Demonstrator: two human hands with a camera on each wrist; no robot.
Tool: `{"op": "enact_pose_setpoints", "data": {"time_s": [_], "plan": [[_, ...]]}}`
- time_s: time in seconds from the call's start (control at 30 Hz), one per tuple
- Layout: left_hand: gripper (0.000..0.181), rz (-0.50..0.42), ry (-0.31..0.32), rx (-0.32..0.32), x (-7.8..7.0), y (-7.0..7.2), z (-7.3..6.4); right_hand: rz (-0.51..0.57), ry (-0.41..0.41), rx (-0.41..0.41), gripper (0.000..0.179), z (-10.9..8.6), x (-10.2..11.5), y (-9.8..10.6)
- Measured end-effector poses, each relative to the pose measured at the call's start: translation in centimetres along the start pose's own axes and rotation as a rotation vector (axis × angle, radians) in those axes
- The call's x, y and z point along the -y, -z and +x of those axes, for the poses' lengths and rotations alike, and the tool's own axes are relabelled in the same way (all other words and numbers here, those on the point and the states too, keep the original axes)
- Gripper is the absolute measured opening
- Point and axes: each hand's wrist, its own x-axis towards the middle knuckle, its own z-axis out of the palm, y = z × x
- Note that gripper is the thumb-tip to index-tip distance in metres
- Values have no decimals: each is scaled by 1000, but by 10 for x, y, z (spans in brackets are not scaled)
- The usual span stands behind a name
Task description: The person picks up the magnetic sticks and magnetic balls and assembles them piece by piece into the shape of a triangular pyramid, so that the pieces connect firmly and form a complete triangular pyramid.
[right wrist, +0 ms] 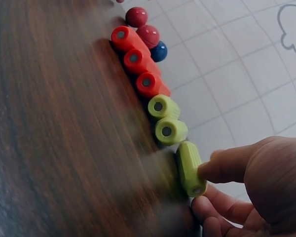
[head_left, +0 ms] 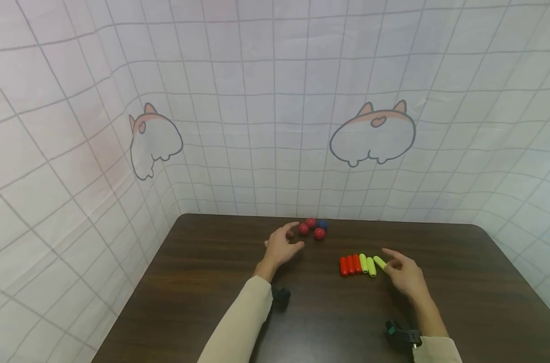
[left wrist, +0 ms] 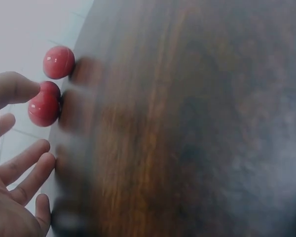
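Note:
My left hand point(head_left: 280, 249) is beside a loose cluster of balls, its fingers spread and nothing held. In the left wrist view its finger point(left wrist: 24, 89) overlaps a red ball point(left wrist: 43, 109); whether it touches cannot be told. Another red ball point(left wrist: 59, 62) sits next to it. A blue ball point(head_left: 322, 225) is at the back of the cluster. My right hand point(head_left: 408, 276) pinches a yellow-green ribbed rod point(right wrist: 189, 168) near one end, on the table. That rod lies aslant beside two upright-aligned yellow-green rods point(right wrist: 170, 131) and three red rods point(right wrist: 134, 58), all with grey end dots.
The dark wood table point(head_left: 202, 282) has a rounded back edge against a white grid-patterned curtain point(head_left: 265, 126). Each wrist wears a black strapped device, such as the right one point(head_left: 404, 335). The row of rods lies between the two hands.

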Motion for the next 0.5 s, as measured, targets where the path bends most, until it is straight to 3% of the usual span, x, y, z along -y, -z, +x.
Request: {"op": "enact_pose_setpoints", "data": {"time_s": [0.5], "plan": [[48,66,2,25,-4,-8,19,-60,14,-17,44,1,-2,5]]}}
